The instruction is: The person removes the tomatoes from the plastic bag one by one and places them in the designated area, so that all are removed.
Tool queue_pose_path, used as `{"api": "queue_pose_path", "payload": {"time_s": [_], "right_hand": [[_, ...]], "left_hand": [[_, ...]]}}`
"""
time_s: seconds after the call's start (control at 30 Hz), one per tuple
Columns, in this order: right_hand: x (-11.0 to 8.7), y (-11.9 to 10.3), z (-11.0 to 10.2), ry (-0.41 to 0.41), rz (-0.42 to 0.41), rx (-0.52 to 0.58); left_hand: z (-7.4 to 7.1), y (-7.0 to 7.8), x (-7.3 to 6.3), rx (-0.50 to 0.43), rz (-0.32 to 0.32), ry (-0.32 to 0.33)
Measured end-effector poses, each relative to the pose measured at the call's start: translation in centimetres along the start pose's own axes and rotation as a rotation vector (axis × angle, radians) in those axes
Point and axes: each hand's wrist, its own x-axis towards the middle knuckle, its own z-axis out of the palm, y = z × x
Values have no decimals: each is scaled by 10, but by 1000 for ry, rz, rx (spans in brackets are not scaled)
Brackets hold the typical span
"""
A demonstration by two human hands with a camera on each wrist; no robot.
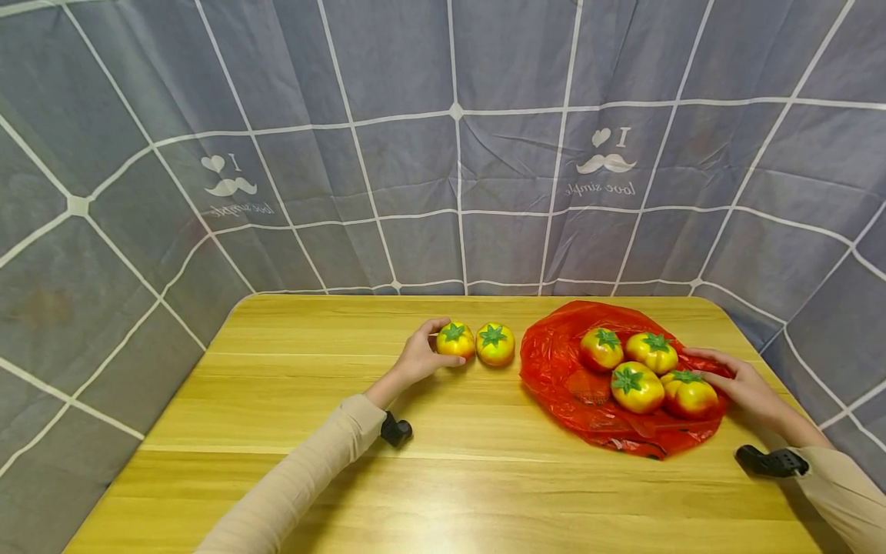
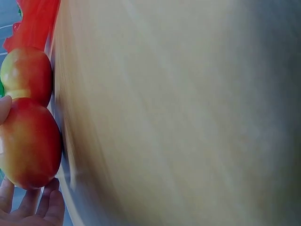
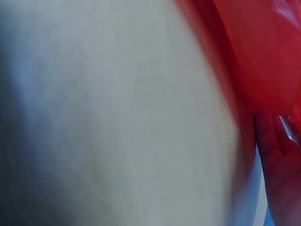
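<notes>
My left hand [image 1: 420, 355] is around a yellow-red tomato [image 1: 454, 343] with a green leafy top, its thumb on the near side and fingers behind. In the left wrist view the thumb and fingertips [image 2: 47, 200] lie against that tomato's red side [image 2: 33, 146]. A second tomato [image 1: 494, 344] stands just to its right. My right hand [image 1: 751, 391] rests at the right edge of a red plastic bag [image 1: 554, 377], its fingers fairly straight beside the rightmost tomato [image 1: 694, 397]. In the right wrist view the red bag [image 3: 268, 56] covers part of the fingers.
Three more tomatoes, among them one in front [image 1: 637, 391], sit on the spread bag beside the rightmost one. A wooden table [image 1: 443, 485] carries everything. A grey checked curtain [image 1: 401, 169] hangs behind and along both sides.
</notes>
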Motion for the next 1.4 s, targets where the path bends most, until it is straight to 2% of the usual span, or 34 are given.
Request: {"api": "queue_pose_path", "payload": {"time_s": [0.17, 0.87, 0.93, 1.07, 1.1, 1.17, 1.4], "right_hand": [[0, 1, -1, 5, 14, -23], [0, 2, 0, -17, -8, 26], [0, 2, 0, -12, -7, 27], [0, 1, 0, -8, 0, 22], [0, 1, 0, -9, 2, 23], [0, 1, 0, -12, 7, 24], [0, -1, 0, -19, 11, 39]], "left_hand": [[0, 0, 0, 15, -2, 3], [0, 1, 2, 6, -14, -17], [-1, 11, -3, -2, -17, -26], [-1, 12, -4, -17, -19, -25], [-1, 12, -4, -20, -23, -25], [0, 2, 1, -23, -20, -17], [0, 2, 1, -22, -24, -17]]}}
